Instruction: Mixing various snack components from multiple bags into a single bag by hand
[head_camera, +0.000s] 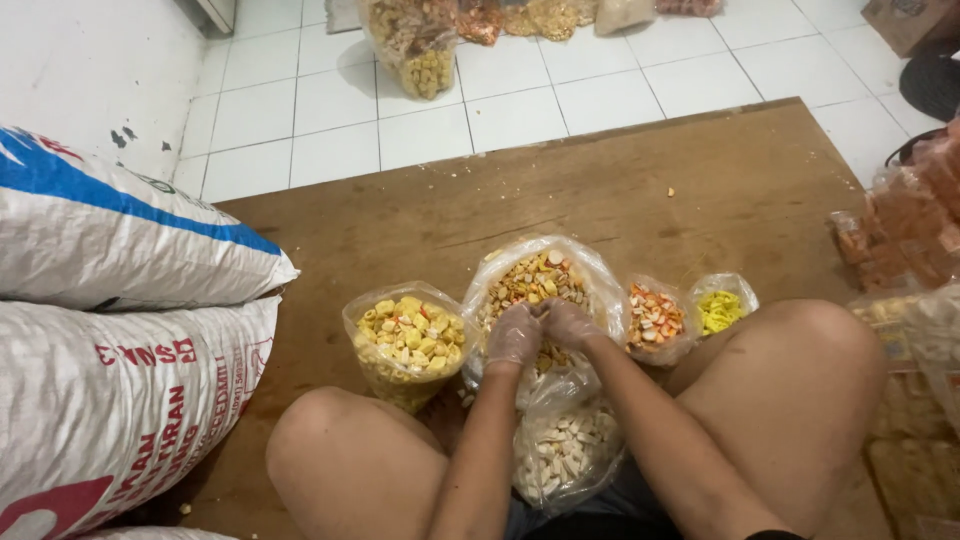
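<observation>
hands: left hand (514, 336) and right hand (568, 322), gloved, both pinching the middle snack bag (535, 285) at its near rim
spot: center frame, on the wooden board (620, 190)
neighbor: yellow-cracker bag (408, 340) just left

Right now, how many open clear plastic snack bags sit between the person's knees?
5: yellow-snack bag left, centre bag under both hands, orange-white bag, small yellow bag, white-piece bag nearest.

The fingertips of the left hand (514, 336) and right hand (568, 322) sink into the middle bag of mixed crackers (535, 280), hidden. The bag of pale sticks (563, 455) is partly covered by both forearms. 2 woven sacks (110, 330) run off the left edge. Packets (905, 225) at the board's (600, 190) right edge are blurred. Bags (425, 45) on the tiles are cut by the top edge.
</observation>
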